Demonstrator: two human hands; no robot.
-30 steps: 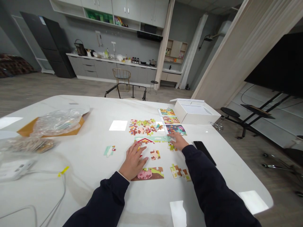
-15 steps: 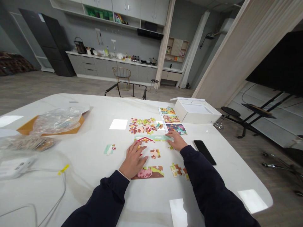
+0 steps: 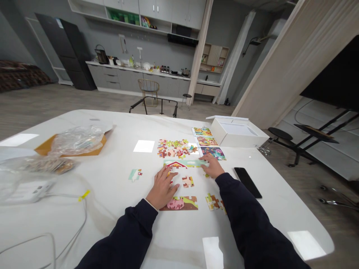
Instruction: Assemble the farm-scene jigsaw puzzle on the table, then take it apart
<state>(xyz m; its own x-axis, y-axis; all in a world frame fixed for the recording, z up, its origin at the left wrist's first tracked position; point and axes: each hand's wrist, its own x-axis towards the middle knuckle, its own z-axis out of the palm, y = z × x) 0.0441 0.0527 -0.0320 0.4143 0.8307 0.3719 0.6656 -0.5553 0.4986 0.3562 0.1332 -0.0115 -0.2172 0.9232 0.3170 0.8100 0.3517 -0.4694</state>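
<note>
My left hand (image 3: 162, 188) lies spread over the left side of a partly joined jigsaw puzzle, its fingers apart and covering some pieces. My right hand (image 3: 213, 167) has its fingertips and thumb on a puzzle piece at the right end of the joined top strip (image 3: 190, 163), which shows sky and a red roof. Between the hands lies a small joined cluster (image 3: 187, 182). Below is a joined section with a pink pig (image 3: 176, 203). More joined pieces (image 3: 213, 201) lie beside the right sleeve, and a pale piece (image 3: 135, 174) sits off to the left.
Loose puzzle pieces (image 3: 175, 148) lie beyond the strip, beside picture cards (image 3: 207, 141) and an open white box (image 3: 238, 132). A black phone (image 3: 247, 182) is on the right. Plastic bags (image 3: 77, 141), a white power strip (image 3: 35, 191) and its cable are at left.
The whole view has shifted slightly, so things appear a little further right. Both hands stay at nearly the same places on the puzzle.
</note>
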